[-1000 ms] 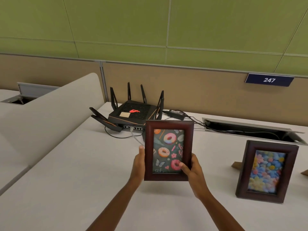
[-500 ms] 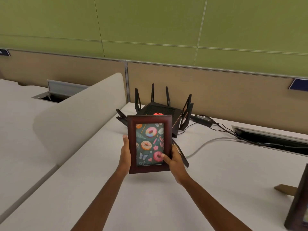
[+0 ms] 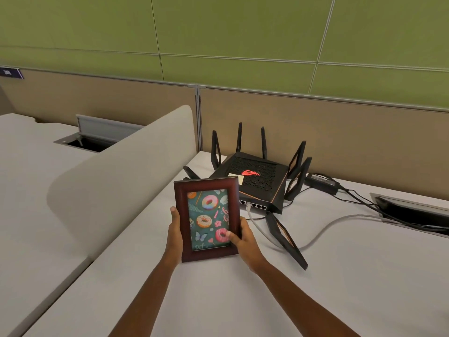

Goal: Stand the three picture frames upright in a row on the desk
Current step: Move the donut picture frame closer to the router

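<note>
I see one dark-wood picture frame — doughnut print, upright, tilted slightly left — near the desk's left edge.

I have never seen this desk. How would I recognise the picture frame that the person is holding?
Find the black router with upright antennas at the back of the white desk. Just in front of it, the left hand and right hand hold the picture frame by its sides. It alone has dark reddish wood around a teal doughnut print.

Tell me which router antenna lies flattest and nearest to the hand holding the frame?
The antenna at the router's front right corner: it stretches low along the desk beside the right hand, while the others stand upright.
</note>
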Demonstrator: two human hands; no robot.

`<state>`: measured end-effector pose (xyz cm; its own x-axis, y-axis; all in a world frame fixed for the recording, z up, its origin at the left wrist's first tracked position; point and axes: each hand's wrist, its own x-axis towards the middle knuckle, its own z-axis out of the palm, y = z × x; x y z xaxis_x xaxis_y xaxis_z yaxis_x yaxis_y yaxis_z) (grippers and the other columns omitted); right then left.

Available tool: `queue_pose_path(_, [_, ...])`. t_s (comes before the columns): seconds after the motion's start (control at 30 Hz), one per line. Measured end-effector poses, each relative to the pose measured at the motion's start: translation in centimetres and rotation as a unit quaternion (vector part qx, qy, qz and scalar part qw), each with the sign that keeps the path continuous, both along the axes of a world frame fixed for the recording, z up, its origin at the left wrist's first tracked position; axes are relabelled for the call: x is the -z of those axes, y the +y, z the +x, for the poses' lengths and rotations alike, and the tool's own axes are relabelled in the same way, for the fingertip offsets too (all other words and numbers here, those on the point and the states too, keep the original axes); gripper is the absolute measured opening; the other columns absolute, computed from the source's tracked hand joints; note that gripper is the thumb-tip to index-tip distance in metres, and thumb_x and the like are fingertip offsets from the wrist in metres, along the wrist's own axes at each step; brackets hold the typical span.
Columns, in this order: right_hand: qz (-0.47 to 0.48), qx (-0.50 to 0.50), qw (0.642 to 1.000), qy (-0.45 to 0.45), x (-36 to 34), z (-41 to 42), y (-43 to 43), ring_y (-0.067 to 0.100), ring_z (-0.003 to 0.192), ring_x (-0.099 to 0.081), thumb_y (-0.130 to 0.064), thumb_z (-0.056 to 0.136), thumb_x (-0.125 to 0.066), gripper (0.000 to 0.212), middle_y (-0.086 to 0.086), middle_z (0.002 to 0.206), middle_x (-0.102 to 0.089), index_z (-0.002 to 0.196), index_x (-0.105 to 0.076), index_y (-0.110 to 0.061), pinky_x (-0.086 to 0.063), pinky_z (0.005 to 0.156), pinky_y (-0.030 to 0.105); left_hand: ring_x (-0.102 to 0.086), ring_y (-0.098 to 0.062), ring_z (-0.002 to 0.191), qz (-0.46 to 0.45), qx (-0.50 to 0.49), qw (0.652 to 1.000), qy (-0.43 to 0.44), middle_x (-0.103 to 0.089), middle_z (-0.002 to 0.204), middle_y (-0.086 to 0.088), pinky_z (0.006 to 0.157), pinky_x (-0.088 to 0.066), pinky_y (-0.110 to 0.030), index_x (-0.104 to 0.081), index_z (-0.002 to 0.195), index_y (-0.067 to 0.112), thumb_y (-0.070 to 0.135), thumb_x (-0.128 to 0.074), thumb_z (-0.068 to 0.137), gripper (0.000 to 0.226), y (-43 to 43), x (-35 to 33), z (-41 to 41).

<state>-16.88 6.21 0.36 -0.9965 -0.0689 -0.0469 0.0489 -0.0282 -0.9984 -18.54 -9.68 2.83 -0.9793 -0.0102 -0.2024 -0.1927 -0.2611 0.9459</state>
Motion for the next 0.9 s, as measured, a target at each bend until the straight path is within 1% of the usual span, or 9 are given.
queue_pose_path(0.13, [0.005,0.003,1.0,0.0,0.2,-0.6,-0.2,0.007,0.093,-0.06,-0.009,0.09,-0.049,0.026,0.004,0.113,-0.054,0.111,-0.038,-0.021,-0.056,0.066,0.014,-0.057,-0.037,0.11,-0.008,-0.005,1.0,0.001,-0.058,0.125,-0.017,0.102,-0.042,-0.051,-0.051,0.125,0.014,0.052,-0.008,0.094,0.065,-0.2,0.5,-0.7])
queue_pose_path(0.27, [0.03,-0.004,1.0,-0.005,-0.2,-0.6,-0.2,0.015,0.1,-0.058,-0.012,0.091,-0.049,0.029,0.003,0.116,-0.053,0.114,-0.035,-0.023,-0.057,0.07,0.015,-0.056,-0.038,0.115,-0.027,-0.029,0.999,-0.011,-0.057,0.128,-0.018,0.103,-0.042,-0.052,-0.048,0.13,0.011,0.052,-0.006,0.094,0.069,-0.3,1.1,-0.9])
queue_pose_path(0.37, [0.059,-0.013,0.998,-0.005,-0.8,0.0,-0.1,0.009,0.099,-0.056,-0.013,0.089,-0.052,0.04,0.002,0.118,-0.051,0.123,-0.032,-0.02,-0.055,0.068,0.011,-0.052,-0.035,0.122,-0.084,-0.115,0.989,0.027,-0.05,0.137,-0.017,0.103,-0.043,-0.045,-0.04,0.137,0.012,0.045,-0.009,0.098,0.06,0.2,1.3,-0.5])
queue_pose_path(0.43, [0.103,-0.002,0.995,0.001,-0.9,0.8,0.3,0.012,0.105,-0.054,-0.017,0.088,-0.055,0.053,0.008,0.127,-0.05,0.133,-0.027,-0.014,-0.053,0.072,0.012,-0.037,-0.033,0.135,-0.209,-0.23,0.947,0.077,-0.036,0.148,-0.017,0.108,-0.033,-0.045,-0.033,0.141,0.01,0.043,-0.016,0.097,0.058,0.7,1.2,0.4])
queue_pose_path(0.5, [0.179,0.035,0.983,0.015,-0.8,1.8,1.0,0.021,0.121,-0.047,-0.023,0.088,-0.053,0.061,0.013,0.138,-0.043,0.139,-0.022,-0.013,-0.044,0.089,0.021,-0.027,-0.035,0.139,-0.325,-0.276,0.895,0.132,-0.027,0.151,-0.022,0.111,-0.028,-0.048,-0.032,0.141,0.004,0.054,-0.015,0.091,0.073,1.0,1.0,1.7])
queue_pose_path(0.6, [0.267,0.072,0.96,0.04,-0.9,3.7,2.4,0.022,0.131,-0.038,-0.027,0.09,-0.049,0.058,0.012,0.144,-0.037,0.14,-0.022,-0.014,-0.035,0.104,0.033,-0.026,-0.036,0.138,-0.462,-0.232,0.816,0.259,-0.024,0.149,-0.022,0.104,-0.035,-0.05,-0.031,0.138,0.004,0.055,-0.01,0.093,0.072,1.9,1.6,3.4])
queue_pose_path(0.73, [0.354,0.098,0.927,0.073,-1.6,6.5,5.0,0.021,0.138,-0.028,-0.026,0.093,-0.044,0.052,0.009,0.149,-0.032,0.139,-0.026,-0.014,-0.026,0.112,0.034,-0.025,-0.033,0.133,-0.544,-0.137,0.732,0.387,-0.026,0.142,-0.015,0.102,-0.036,-0.045,-0.026,0.137,0.01,0.042,-0.018,0.097,0.052,4.3,1.6,6.0])
queue_pose_path(0.8, [0.394,0.109,0.909,0.085,-2.0,7.9,6.8,0.021,0.139,-0.026,-0.027,0.093,-0.042,0.05,0.008,0.149,-0.031,0.139,-0.026,-0.015,-0.024,0.114,0.036,-0.028,-0.032,0.132,-0.565,-0.105,0.711,0.405,-0.028,0.142,-0.016,0.107,-0.036,-0.04,-0.032,0.136,0.008,0.039,-0.019,0.097,0.051,6.1,1.4,7.3])
queue_pose_path(0.9, [0.455,0.127,0.875,0.106,-2.8,10.4,9.7,0.023,0.142,-0.017,-0.034,0.094,-0.037,0.051,0.008,0.151,-0.028,0.14,-0.025,-0.017,-0.017,0.117,0.037,-0.029,-0.029,0.133,-0.579,-0.053,0.713,0.391,-0.031,0.144,-0.017,0.109,-0.033,-0.038,-0.035,0.135,0.009,0.04,-0.017,0.097,0.052,9.1,1.2,9.1])
